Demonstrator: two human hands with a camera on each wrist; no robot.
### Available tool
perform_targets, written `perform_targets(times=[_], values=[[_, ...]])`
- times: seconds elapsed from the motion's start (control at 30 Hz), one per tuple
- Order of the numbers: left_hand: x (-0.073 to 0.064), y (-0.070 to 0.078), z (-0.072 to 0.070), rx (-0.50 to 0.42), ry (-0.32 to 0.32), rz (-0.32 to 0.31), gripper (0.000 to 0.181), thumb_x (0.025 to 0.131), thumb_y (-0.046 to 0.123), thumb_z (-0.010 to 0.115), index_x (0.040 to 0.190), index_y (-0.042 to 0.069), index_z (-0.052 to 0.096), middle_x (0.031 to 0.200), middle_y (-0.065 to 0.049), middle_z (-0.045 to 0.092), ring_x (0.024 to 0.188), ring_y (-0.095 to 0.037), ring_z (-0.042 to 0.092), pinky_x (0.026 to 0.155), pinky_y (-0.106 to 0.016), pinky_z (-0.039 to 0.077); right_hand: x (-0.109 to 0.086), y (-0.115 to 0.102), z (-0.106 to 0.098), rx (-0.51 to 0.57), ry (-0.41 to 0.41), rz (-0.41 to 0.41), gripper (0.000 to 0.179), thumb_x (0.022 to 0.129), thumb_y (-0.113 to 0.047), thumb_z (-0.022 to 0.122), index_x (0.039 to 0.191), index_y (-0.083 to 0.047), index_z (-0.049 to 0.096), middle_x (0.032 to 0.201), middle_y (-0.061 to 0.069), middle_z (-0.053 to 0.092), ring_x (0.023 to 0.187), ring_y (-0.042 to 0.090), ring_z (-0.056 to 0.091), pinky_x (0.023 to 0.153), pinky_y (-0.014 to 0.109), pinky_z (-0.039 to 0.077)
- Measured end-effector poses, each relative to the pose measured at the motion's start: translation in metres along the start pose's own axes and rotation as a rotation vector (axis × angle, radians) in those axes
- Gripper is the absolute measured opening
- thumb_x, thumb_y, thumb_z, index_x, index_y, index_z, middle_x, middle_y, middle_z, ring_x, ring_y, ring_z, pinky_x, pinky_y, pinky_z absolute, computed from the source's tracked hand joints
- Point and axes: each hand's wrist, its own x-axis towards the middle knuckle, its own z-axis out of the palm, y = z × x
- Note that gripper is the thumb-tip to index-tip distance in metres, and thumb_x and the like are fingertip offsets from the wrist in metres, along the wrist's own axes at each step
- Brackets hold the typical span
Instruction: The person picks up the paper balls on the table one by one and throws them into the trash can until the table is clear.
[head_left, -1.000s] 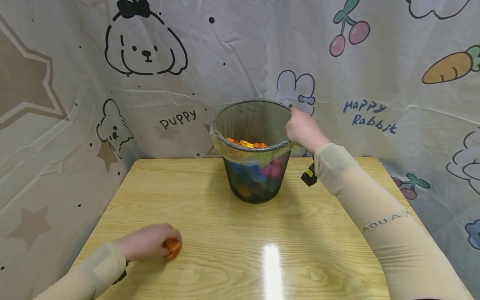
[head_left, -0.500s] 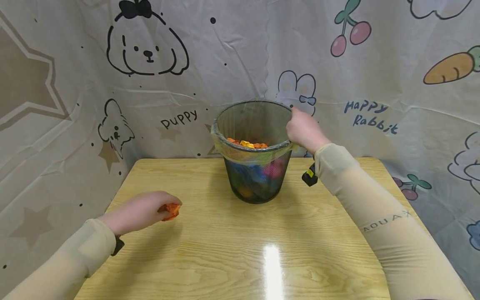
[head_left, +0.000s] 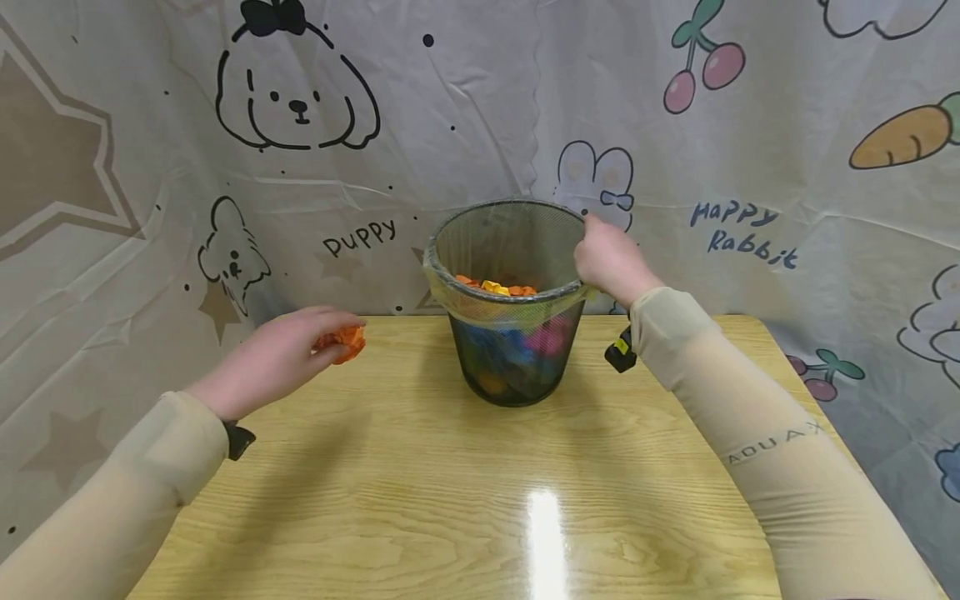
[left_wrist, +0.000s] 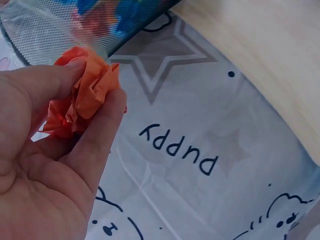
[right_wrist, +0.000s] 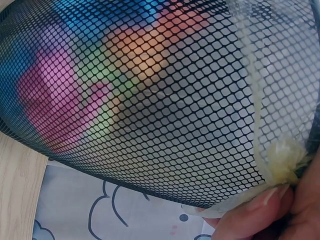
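Note:
Between its thumb and fingers my left hand (head_left: pixel 281 354) pinches a crumpled ball of orange paper (left_wrist: pixel 92 92), raised over the table to the left of the bin. A black mesh wastebasket (head_left: pixel 517 367) lined with a thin yellowish bag (head_left: pixel 442 287) stands toward the back of the table. Inside lie crumpled papers (head_left: pixel 495 288) in orange and yellow, with blue and pink ones showing through the mesh. My right hand (head_left: pixel 611 260) grips the basket's rim at its right side. In the right wrist view its fingertips (right_wrist: pixel 255 205) hold the rim beside a knotted bit of liner (right_wrist: pixel 285 157).
The wooden table (head_left: pixel 420 500) carries the basket near its back edge. Close behind and to the left hangs a pale cloth backdrop (head_left: pixel 472 108) with printed cartoon drawings. Both wrists wear small black devices.
My left hand has lifted the orange paper ball off the table and carried it up and away toward the back. The right hand keeps its hold on the rim; the basket stays put.

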Motion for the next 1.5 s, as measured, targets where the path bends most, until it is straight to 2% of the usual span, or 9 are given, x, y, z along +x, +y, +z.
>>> perform_targets(times=[0.17, 0.33, 0.4, 0.57, 0.7, 0.87, 1.1, 1.33, 1.5], values=[[0.011, 0.005, -0.008, -0.003, 0.037, 0.018, 0.032, 0.097, 0.005, 0.068, 0.129, 0.009, 0.069, 0.112, -0.004, 0.07, 0.1, -0.021, 0.065, 0.088, -0.046, 0.054, 0.0, 0.0, 0.0, -0.003, 0.0, 0.002, 0.065, 0.102, -0.007, 0.022, 0.164, 0.0, 0.004, 0.163, 0.026, 0.028, 0.05, 0.013, 0.028, 0.054, 0.034, 0.041], [0.021, 0.01, -0.016, 0.005, 0.066, 0.004, 0.031, 0.097, 0.004, 0.069, 0.127, 0.009, 0.069, 0.112, -0.004, 0.07, 0.102, -0.022, 0.065, 0.089, -0.046, 0.054, 0.0, 0.0, 0.0, -0.006, -0.004, 0.003, 0.065, 0.102, -0.007, 0.022, 0.164, 0.0, 0.004, 0.162, 0.026, 0.03, 0.049, 0.012, 0.028, 0.052, 0.033, 0.04], [0.026, 0.012, -0.019, 0.01, 0.075, -0.011, 0.033, 0.097, 0.004, 0.069, 0.13, 0.008, 0.068, 0.116, -0.006, 0.07, 0.104, -0.023, 0.065, 0.09, -0.047, 0.054, 0.0, 0.0, 0.0, -0.003, -0.004, 0.007, 0.065, 0.102, -0.007, 0.022, 0.164, -0.001, 0.004, 0.157, 0.028, 0.038, 0.048, 0.012, 0.028, 0.05, 0.031, 0.039], [0.04, 0.017, -0.028, -0.005, 0.094, -0.042, 0.036, 0.099, 0.006, 0.068, 0.134, 0.007, 0.065, 0.121, -0.009, 0.068, 0.108, -0.026, 0.063, 0.092, -0.048, 0.053, 0.0, 0.002, 0.0, 0.004, -0.002, 0.011, 0.065, 0.102, -0.007, 0.022, 0.164, -0.001, 0.003, 0.151, 0.028, 0.045, 0.046, 0.01, 0.026, 0.046, 0.028, 0.036], [0.053, 0.023, -0.034, -0.019, 0.113, -0.051, 0.038, 0.1, 0.008, 0.065, 0.138, 0.008, 0.063, 0.123, -0.01, 0.067, 0.111, -0.027, 0.062, 0.094, -0.05, 0.052, 0.0, 0.002, -0.001, 0.001, -0.004, 0.004, 0.065, 0.102, -0.007, 0.022, 0.164, -0.001, 0.003, 0.16, 0.027, 0.033, 0.047, 0.011, 0.026, 0.047, 0.03, 0.036], [0.07, 0.03, -0.039, -0.016, 0.141, -0.022, 0.038, 0.102, 0.007, 0.062, 0.139, 0.006, 0.062, 0.128, -0.012, 0.065, 0.115, -0.029, 0.061, 0.097, -0.05, 0.05, 0.0, 0.003, -0.001, -0.005, -0.001, 0.0, 0.065, 0.102, -0.007, 0.023, 0.164, -0.001, 0.003, 0.163, 0.026, 0.029, 0.049, 0.013, 0.027, 0.051, 0.032, 0.039], [0.092, 0.037, -0.046, -0.031, 0.157, -0.004, 0.036, 0.102, 0.005, 0.06, 0.138, 0.006, 0.063, 0.128, -0.012, 0.065, 0.115, -0.027, 0.061, 0.097, -0.046, 0.051, 0.0, 0.001, -0.001, -0.005, 0.002, 0.001, 0.066, 0.101, -0.006, 0.023, 0.164, -0.002, 0.004, 0.161, 0.026, 0.031, 0.048, 0.012, 0.028, 0.049, 0.031, 0.038], [0.108, 0.042, -0.05, -0.068, 0.151, -0.005, 0.036, 0.104, 0.009, 0.058, 0.139, 0.008, 0.062, 0.128, -0.01, 0.065, 0.114, -0.025, 0.061, 0.096, -0.045, 0.051, 0.001, 0.0, -0.001, -0.015, 0.007, -0.004, 0.065, 0.101, -0.007, 0.023, 0.164, -0.001, 0.005, 0.155, 0.028, 0.039, 0.048, 0.012, 0.027, 0.05, 0.031, 0.038], [0.119, 0.044, -0.05, -0.081, 0.153, -0.031, 0.038, 0.105, 0.011, 0.058, 0.142, 0.008, 0.06, 0.13, -0.012, 0.064, 0.114, -0.027, 0.061, 0.097, -0.045, 0.05, 0.001, 0.001, -0.001, -0.009, -0.002, 0.0, 0.066, 0.102, -0.007, 0.023, 0.164, -0.002, 0.004, 0.165, 0.024, 0.025, 0.048, 0.012, 0.028, 0.051, 0.032, 0.039]])
